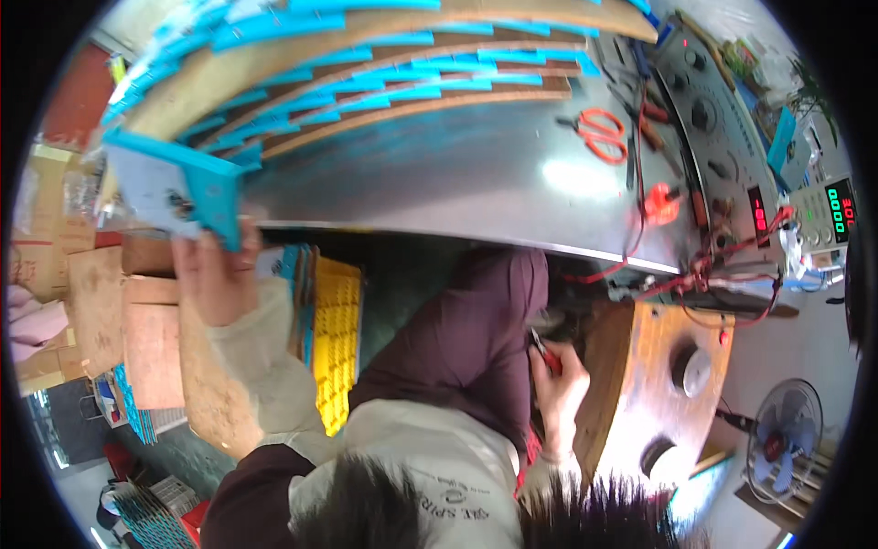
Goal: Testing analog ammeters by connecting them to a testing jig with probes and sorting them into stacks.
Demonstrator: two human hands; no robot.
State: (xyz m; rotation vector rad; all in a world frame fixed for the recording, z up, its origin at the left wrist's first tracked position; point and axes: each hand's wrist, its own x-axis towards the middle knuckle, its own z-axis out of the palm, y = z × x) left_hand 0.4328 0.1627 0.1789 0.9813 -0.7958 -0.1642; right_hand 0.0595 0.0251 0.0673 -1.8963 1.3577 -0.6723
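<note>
My left hand (215, 279) is raised at the left, its fingers closed on the lower edge of a blue-edged panel (146, 188) with a pale face and a small dark part on it. The panel stands close to the near left end of a stack of wooden boards (384, 110) lined with blue pieces. Low beside my right thigh, my right hand (560, 389) is wrapped round small red-handled pliers (547, 355), their metal tip pointing up and away from me. Part of the grip is hidden in the palm.
On the metal table (439, 178) lie orange-handled scissors (602, 135) and several hand tools. Red cables (631, 265) hang by a power supply (817, 220) at the right. Below are a wooden box with knobs (663, 384) and a fan (782, 439). A yellow rack (337, 329) and cardboard (151, 348) stand left.
</note>
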